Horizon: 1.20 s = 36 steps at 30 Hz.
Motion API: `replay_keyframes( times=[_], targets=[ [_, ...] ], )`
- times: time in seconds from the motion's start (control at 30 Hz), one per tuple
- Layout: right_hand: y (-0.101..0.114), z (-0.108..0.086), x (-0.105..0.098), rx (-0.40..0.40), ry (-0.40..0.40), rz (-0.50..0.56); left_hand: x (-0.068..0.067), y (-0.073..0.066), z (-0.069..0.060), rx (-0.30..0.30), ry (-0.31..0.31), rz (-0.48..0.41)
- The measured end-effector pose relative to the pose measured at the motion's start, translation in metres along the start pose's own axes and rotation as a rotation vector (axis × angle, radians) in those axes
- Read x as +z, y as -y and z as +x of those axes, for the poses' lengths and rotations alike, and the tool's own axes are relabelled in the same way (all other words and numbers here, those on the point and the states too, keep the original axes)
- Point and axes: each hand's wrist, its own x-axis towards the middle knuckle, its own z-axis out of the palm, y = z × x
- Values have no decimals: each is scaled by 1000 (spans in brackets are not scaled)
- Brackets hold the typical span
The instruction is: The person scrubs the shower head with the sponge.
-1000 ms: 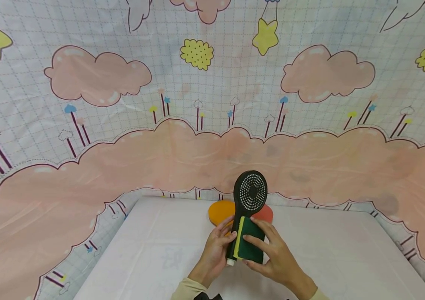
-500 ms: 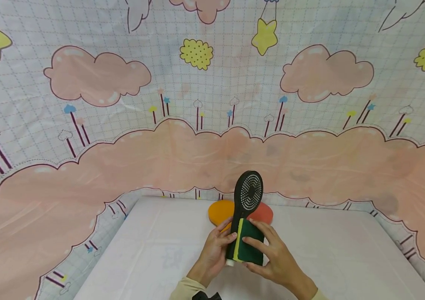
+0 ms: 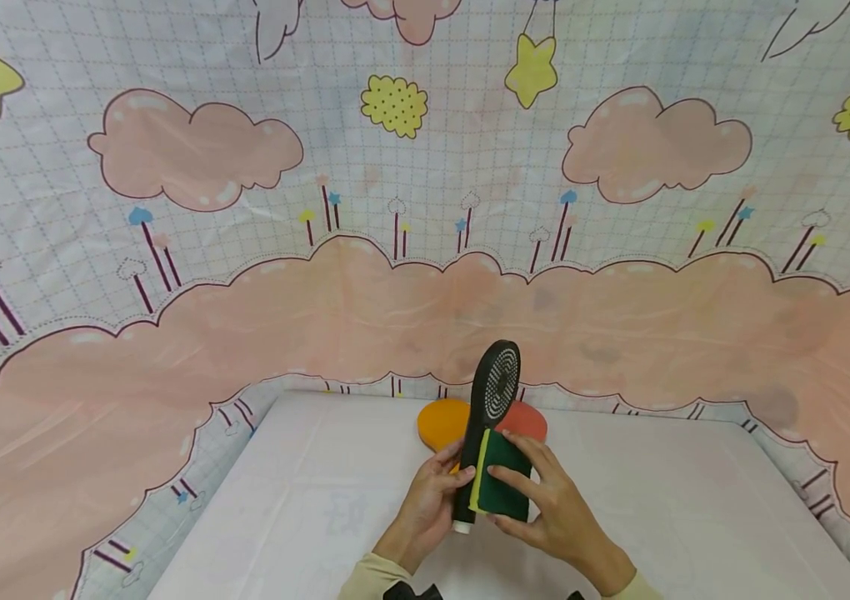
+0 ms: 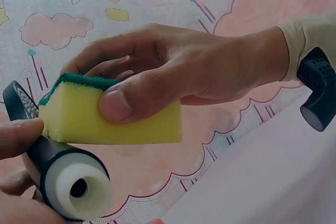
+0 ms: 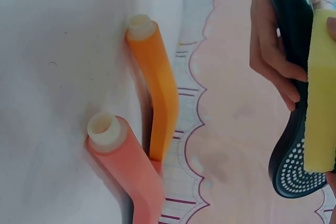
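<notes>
Perhaps faint lettering (image 3: 347, 515) marks the table (image 3: 282, 467); the left hand (image 3: 428, 502) holds a showerhead (image 3: 488, 404).

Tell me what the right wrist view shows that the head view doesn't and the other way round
Only the right wrist view shows the white ends of the orange shower head and the coral shower head. Only the head view shows the green side of the sponge and both sleeves. Both show the black shower head, the left hand gripping it, the sponge's yellow side and fingers of the right hand.

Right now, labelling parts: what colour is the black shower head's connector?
Off-white connector; left wrist view best.
</notes>
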Motion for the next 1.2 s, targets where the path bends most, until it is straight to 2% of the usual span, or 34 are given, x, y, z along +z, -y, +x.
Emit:
replay_keyframes(
  times=[0.13,0.3,1.03,1.2],
  targets=[
    [-1,0,0,28,19,-1,-1,0,-1,-32,24,-33],
    [1,-1,-1,48,33,-1,-2,-1,0,-74,21,-61],
    [5,-2,0,-19,14,9,-1,2,3,-52,33,-26],
    [3,-1,-1,-10,17,1,-2,4,3,-55,40,-19]
  ],
)
